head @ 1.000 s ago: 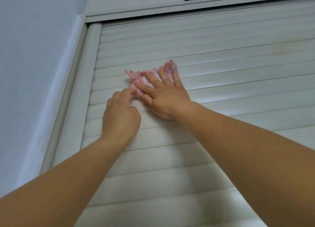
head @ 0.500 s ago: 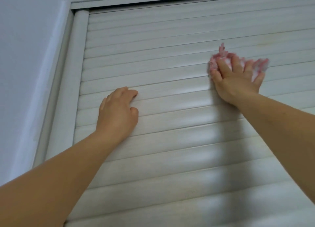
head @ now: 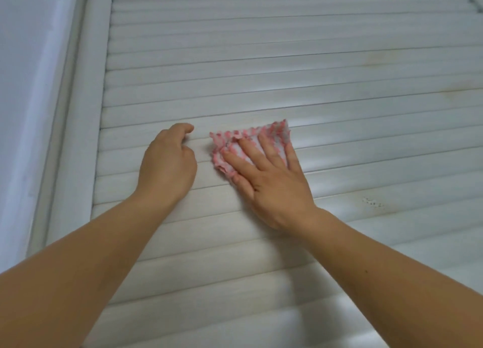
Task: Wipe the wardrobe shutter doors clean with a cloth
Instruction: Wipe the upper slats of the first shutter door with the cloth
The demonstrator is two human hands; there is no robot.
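the right hand (head: 271,180) is lying flat against the shutter door (head: 287,67), its fingers (head: 251,151) stretched straight and spread, pressing a cloth (head: 277,134) onto the slats. the cloth is white with a pink frilly edge, bunched a little on its left side, and it is sitting under the fingers and palm around the middle of the view, with its upper corner poking out past the fingertips. the thumb is lying along the lower left edge of the cloth.

the left hand (head: 167,164) is resting on the door just to the left of the cloth, apart from it by a narrow strip of bare slat. its fingers are loosely curled and holding nothing, with the fingertips touching a slat and the thumb tucked beside them; how firmly it is leaning on the door is not something i can tell.

both bare forearms are reaching up from the bottom of the view. the slats are running horizontally across the door, pale grey-white. a rounded upright post (head: 86,91) is framing the door on its left side, and beside that a plain wall (head: 26,86) is showing. a few small dark specks (head: 372,202) are sitting on a slat to the right of the right wrist, and a faint yellowish smudge (head: 376,60) is showing higher up on the right.
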